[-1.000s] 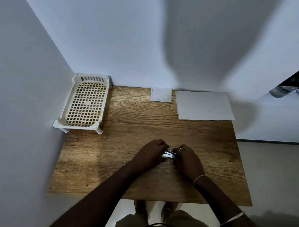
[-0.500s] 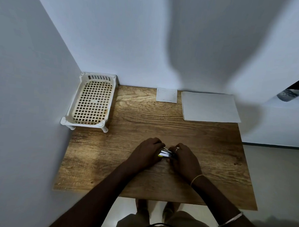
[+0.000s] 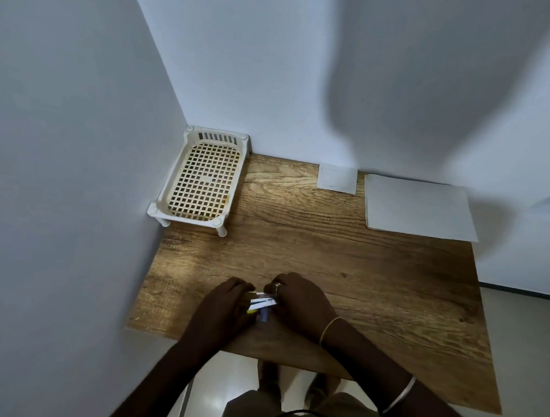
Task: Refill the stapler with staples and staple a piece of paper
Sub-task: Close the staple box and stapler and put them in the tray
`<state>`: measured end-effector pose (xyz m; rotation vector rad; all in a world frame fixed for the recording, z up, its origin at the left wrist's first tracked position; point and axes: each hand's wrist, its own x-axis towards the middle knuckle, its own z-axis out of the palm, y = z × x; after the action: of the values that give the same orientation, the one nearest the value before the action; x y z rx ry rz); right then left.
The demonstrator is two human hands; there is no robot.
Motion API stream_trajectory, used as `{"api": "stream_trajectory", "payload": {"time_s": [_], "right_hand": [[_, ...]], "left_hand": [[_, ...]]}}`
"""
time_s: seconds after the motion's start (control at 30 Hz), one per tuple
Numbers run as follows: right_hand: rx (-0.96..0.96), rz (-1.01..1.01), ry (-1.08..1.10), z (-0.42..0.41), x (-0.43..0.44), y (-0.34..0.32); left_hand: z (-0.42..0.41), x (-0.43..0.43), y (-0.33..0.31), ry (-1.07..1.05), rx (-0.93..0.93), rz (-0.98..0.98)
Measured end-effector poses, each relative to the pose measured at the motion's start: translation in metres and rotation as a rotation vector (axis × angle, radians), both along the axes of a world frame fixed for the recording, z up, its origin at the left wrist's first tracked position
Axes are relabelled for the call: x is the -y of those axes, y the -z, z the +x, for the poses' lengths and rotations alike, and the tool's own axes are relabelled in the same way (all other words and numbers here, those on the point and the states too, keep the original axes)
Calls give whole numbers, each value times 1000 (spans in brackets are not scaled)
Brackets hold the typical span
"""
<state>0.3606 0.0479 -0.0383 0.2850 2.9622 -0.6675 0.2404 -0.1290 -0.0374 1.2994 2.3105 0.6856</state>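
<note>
Near the front edge of the wooden table (image 3: 359,262), the left hand (image 3: 222,310) and right hand (image 3: 301,299) both clasp a small stapler (image 3: 261,303) between them. It shows only in the gap between the curled fingers. The paper stack (image 3: 418,206) lies well apart at the far right corner.

view: your single head camera, high above the table (image 3: 374,275), facing forward and steeply down | framing: wide, both hands (image 3: 263,302) gripping low of centre, close beneath you | beyond the grip: far table edge and wall corner | shared views: none, one camera only
</note>
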Motion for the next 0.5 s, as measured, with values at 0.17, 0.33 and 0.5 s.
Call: {"api": "stream_trajectory", "payload": {"time_s": [0.17,0.33,0.5], "right_hand": [[58,26,-117,-8,5,2],[82,23,-132,-7,6,2],[106,68,-128,-3,7,1]], "left_hand": [[22,15,3,-103,11,14],[31,14,8,-147,36,2],[34,10,12,-148,56,18]]}}
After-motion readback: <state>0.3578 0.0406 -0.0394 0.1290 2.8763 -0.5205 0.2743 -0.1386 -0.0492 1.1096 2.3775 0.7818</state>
